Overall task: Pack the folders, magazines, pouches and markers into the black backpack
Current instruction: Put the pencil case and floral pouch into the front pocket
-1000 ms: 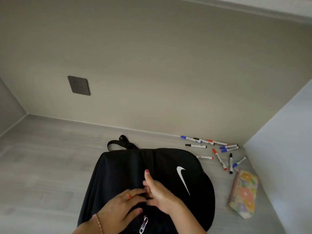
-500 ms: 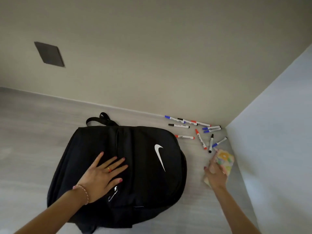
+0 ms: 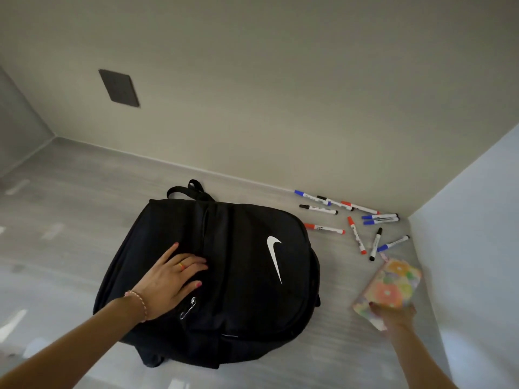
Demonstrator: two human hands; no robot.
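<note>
While the left hand [image 3: 168, 279] rests flat with fingers [image 3: 193, 266] spread on the black backpack [image 3: 224, 276] mid-floor, the blurred right hand [image 3: 393, 317] grips the floral pouch [image 3: 389, 287] near the floor's right edge; markers [image 3: 355, 223] lie scattered in the far right corner.

Left hand [image 3: 168, 279] flat on black backpack [image 3: 238, 276], right hand [image 3: 398, 315] gripping floral pouch [image 3: 393, 284] (markers [image 3: 356, 220] nearby).
</note>
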